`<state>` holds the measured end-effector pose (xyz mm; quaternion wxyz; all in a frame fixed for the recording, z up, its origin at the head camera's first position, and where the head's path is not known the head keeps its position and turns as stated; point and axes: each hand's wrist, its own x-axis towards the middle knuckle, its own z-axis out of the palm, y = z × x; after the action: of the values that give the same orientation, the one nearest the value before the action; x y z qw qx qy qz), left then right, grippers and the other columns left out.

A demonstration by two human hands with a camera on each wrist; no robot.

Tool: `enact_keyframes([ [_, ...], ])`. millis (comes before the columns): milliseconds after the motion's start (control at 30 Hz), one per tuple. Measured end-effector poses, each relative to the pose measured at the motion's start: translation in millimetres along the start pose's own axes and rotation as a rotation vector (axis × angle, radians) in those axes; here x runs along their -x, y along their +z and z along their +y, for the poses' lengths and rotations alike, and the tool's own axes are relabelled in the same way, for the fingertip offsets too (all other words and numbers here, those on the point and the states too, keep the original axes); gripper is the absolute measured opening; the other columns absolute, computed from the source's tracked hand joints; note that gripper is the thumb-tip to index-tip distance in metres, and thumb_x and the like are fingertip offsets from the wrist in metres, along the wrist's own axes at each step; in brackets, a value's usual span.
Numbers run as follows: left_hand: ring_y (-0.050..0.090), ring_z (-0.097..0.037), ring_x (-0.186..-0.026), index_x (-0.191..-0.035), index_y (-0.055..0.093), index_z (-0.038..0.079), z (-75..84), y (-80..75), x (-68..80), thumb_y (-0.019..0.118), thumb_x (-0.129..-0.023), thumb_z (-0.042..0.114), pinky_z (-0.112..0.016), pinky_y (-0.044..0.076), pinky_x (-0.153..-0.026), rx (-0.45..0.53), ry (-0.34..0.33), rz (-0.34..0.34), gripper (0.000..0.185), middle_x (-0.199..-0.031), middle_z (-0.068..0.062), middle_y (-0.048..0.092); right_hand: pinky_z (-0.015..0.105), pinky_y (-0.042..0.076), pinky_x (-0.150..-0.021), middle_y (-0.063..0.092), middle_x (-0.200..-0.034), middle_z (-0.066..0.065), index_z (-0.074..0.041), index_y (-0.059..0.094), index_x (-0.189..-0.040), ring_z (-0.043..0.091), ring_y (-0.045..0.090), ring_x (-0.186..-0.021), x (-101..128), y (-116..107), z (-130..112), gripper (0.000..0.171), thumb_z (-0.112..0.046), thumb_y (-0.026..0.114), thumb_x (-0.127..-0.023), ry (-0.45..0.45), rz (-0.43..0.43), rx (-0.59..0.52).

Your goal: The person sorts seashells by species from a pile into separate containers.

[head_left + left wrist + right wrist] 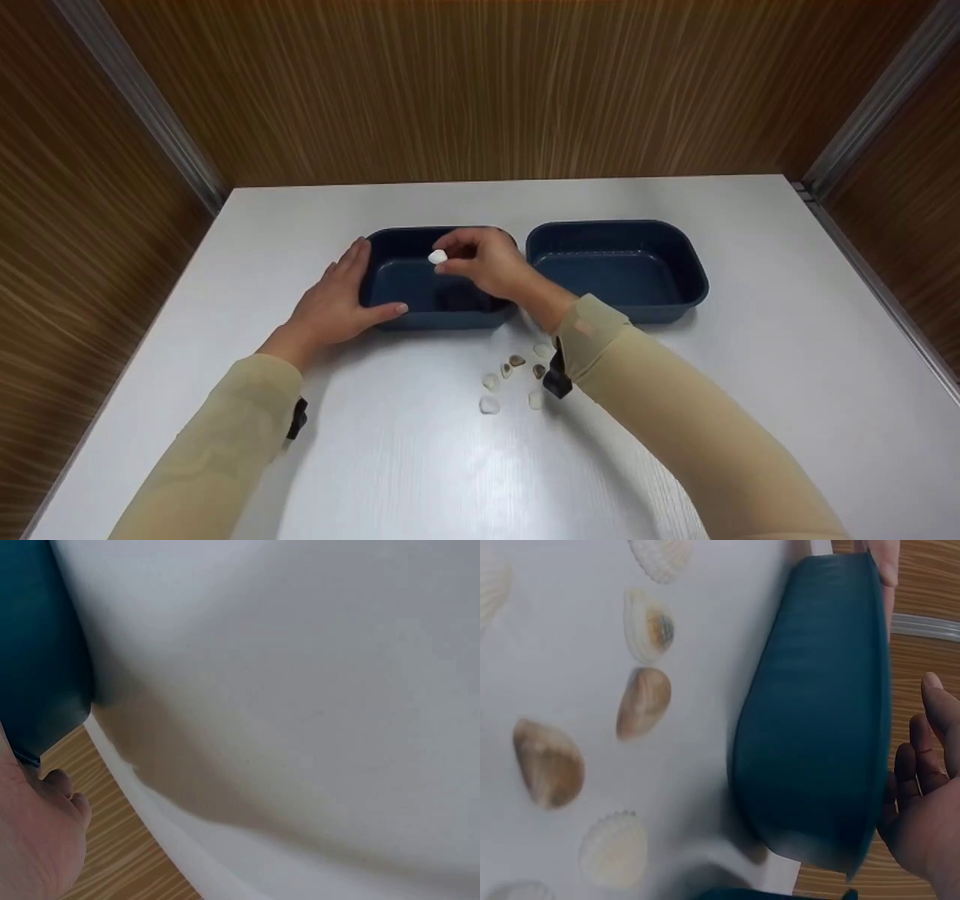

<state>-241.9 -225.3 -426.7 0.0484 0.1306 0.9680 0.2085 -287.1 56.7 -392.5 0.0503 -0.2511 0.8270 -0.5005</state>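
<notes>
My right hand (pixel 491 262) pinches a small white seashell (pixel 437 256) between thumb and fingertips, above the left dark blue plastic bin (pixel 420 321). In the right wrist view, that hand (pixel 934 795) shows beyond the bin's rim, and the shell is hidden there. Against the left side of the same bin lies my left hand (pixel 334 300), its fingers extended along the wall and its thumb across the front rim. The left wrist view catches only part of this hand (pixel 37 832) beside the bin's blue wall (pixel 41 652).
A second dark blue bin (pixel 622 311) stands to the right, close beside the first. Several shells lie on the white table in front of the bins, among them a brown one (pixel 549 763) and a ribbed white one (pixel 615 849). Wood-grain panels (pixel 480 90) enclose the table.
</notes>
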Motion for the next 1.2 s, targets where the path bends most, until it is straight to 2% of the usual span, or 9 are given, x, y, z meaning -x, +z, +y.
enact_keyframes([
  [200, 0.005, -0.035, -0.163, -0.171, -0.003, 0.008, -0.4, 1.8, -0.6, 0.057, -0.089, 0.086, -0.053, 0.010, -0.130, 0.001, 0.012, -0.002, 0.128, -0.179, -0.008, -0.003, 0.029, 0.056, -0.089, 0.077, -0.110, 0.009, -0.004, 0.077, -0.122, 0.019, 0.070, -0.101, -5, 5, 6, 0.031, -0.012, 0.084, -0.094, 0.018, 0.010, 0.028],
  [433, 0.006, -0.036, -0.163, -0.171, -0.002, 0.008, 1.7, 2.3, -0.3, 0.058, -0.089, 0.085, -0.053, 0.011, -0.130, 0.001, 0.015, -0.001, 0.127, -0.179, -0.009, -0.003, 0.039, 0.052, -0.105, 0.072, -0.127, 0.017, -0.005, 0.072, -0.135, 0.029, 0.066, -0.120, -2, 1, 5, 0.042, -0.013, 0.082, -0.096, 0.021, 0.030, 0.072],
  [567, 0.006, -0.035, -0.163, -0.171, -0.003, 0.009, 1.8, 3.4, -1.4, 0.057, -0.088, 0.086, -0.052, 0.010, -0.130, -0.002, 0.013, -0.005, 0.128, -0.179, -0.009, -0.003, 0.037, 0.052, -0.103, 0.074, -0.125, 0.012, -0.007, 0.073, -0.133, 0.029, 0.067, -0.120, 7, -10, -3, 0.039, -0.012, 0.082, -0.095, -0.012, 0.044, 0.048],
  [767, 0.005, -0.034, -0.163, -0.171, -0.003, 0.009, 0.5, 2.2, -1.2, 0.058, -0.088, 0.085, -0.052, 0.010, -0.130, -0.001, 0.012, -0.007, 0.127, -0.179, -0.008, -0.003, 0.035, 0.054, -0.095, 0.073, -0.122, 0.011, -0.005, 0.075, -0.130, 0.034, 0.065, -0.117, 32, -39, -22, 0.037, -0.011, 0.082, -0.095, -0.093, 0.048, 0.036],
  [933, 0.006, -0.036, -0.163, -0.170, -0.002, 0.007, -1.6, -0.3, 1.3, 0.059, -0.090, 0.082, -0.053, 0.011, -0.130, -0.012, 0.019, -0.006, 0.126, -0.179, -0.009, -0.003, 0.038, 0.054, -0.092, 0.075, -0.122, 0.008, -0.006, 0.076, -0.129, 0.026, 0.066, -0.114, 59, -64, -32, 0.035, -0.012, 0.083, -0.095, -0.160, 0.052, 0.078],
  [1100, 0.006, -0.036, -0.163, -0.170, -0.002, 0.007, -3.0, -0.9, 3.2, 0.059, -0.091, 0.082, -0.053, 0.011, -0.130, -0.017, 0.018, -0.008, 0.125, -0.179, -0.008, -0.004, 0.044, 0.057, -0.096, 0.075, -0.123, 0.007, -0.006, 0.077, -0.127, 0.020, 0.068, -0.113, 87, -84, -32, 0.036, -0.009, 0.085, -0.092, -0.195, 0.059, 0.094],
  [1200, 0.006, -0.035, -0.163, -0.170, -0.002, 0.007, -3.9, -1.5, 4.4, 0.059, -0.091, 0.081, -0.053, 0.010, -0.130, -0.016, 0.014, -0.009, 0.125, -0.179, -0.007, -0.005, 0.039, 0.057, -0.096, 0.076, -0.122, 0.006, -0.005, 0.077, -0.126, 0.021, 0.069, -0.113, 104, -94, -26, 0.038, -0.008, 0.086, -0.090, -0.211, 0.060, 0.109],
])
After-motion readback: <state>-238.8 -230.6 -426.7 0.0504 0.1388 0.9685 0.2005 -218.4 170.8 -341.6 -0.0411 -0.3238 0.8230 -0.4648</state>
